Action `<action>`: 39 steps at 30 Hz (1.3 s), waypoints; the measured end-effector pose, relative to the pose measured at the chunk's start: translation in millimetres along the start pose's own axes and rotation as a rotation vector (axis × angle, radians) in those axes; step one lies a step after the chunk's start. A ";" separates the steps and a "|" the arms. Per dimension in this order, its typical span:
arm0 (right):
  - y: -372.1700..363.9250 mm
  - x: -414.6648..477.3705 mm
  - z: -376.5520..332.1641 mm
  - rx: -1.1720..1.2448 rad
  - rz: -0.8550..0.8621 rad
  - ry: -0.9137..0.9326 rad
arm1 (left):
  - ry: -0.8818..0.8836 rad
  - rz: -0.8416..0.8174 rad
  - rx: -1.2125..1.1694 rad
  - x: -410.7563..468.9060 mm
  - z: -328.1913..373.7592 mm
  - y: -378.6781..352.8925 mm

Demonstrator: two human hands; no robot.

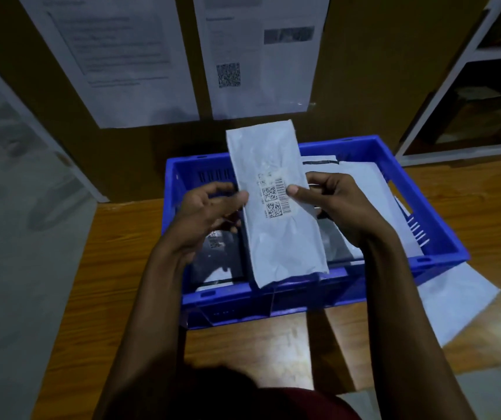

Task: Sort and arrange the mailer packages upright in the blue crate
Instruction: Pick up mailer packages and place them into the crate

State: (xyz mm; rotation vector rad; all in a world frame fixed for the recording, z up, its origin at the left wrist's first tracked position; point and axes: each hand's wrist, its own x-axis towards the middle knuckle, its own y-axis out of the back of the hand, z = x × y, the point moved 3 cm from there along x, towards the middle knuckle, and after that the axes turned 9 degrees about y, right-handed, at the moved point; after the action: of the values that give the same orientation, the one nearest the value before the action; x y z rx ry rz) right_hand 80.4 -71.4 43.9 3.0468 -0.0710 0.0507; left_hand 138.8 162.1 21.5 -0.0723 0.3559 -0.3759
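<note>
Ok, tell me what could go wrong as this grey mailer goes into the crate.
1. The grey mailer is pinched only at its edges by the left hand and right hand; being soft, it may buckle or slump rather than stand upright.
2. Dark packages lie in the blue crate below it, so it could snag or settle on top of them.
3. A white mailer pokes out from under the crate over the table edge and may get missed.
</note>
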 end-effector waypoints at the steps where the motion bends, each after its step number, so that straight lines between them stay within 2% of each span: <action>1: -0.8 -0.1 1.3 0.003 0.002 -0.002 | 0.019 -0.008 0.023 -0.7 -4.2 -1.8; 9: -6.7 4.3 3.0 -0.010 0.028 -0.051 | 0.030 0.088 0.043 2.0 -9.4 5.8; 12: -12.2 13.4 -5.8 -0.041 0.031 -0.062 | 0.004 0.192 0.011 2.8 -5.2 17.7; 15: -23.8 30.0 -10.5 -0.142 0.009 -0.097 | -0.132 0.339 0.063 5.2 -6.8 38.1; 18: -45.4 51.1 -7.6 -0.239 -0.055 -0.149 | -0.296 0.430 0.061 4.3 -6.3 50.3; 20: -67.5 65.2 -1.0 -0.281 -0.131 -0.175 | -0.338 0.451 0.046 4.0 -5.5 54.3; 27: -136.3 79.7 50.1 -0.460 -0.336 -0.428 | -0.299 0.385 0.026 4.9 -18.8 52.1; 29: -144.6 75.0 57.3 -0.706 -0.420 -0.369 | -0.282 0.377 0.024 5.3 -21.6 52.1; 32: -152.6 70.2 58.9 -1.070 -0.436 -0.149 | -0.252 0.379 0.029 6.4 -25.1 53.2; 36: -159.6 71.2 60.2 -1.157 -0.403 0.076 | -0.247 0.366 0.035 7.7 -24.0 50.1; 39: -167.4 74.2 70.0 -1.120 -0.663 0.134 | -0.244 0.366 0.036 8.6 -22.4 48.6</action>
State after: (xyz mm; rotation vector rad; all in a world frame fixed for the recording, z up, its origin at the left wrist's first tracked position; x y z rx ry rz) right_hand 164.7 85.1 -38.6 1.8217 0.6671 0.1155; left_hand 155.3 204.0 -8.8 -0.0164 0.1156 -0.0098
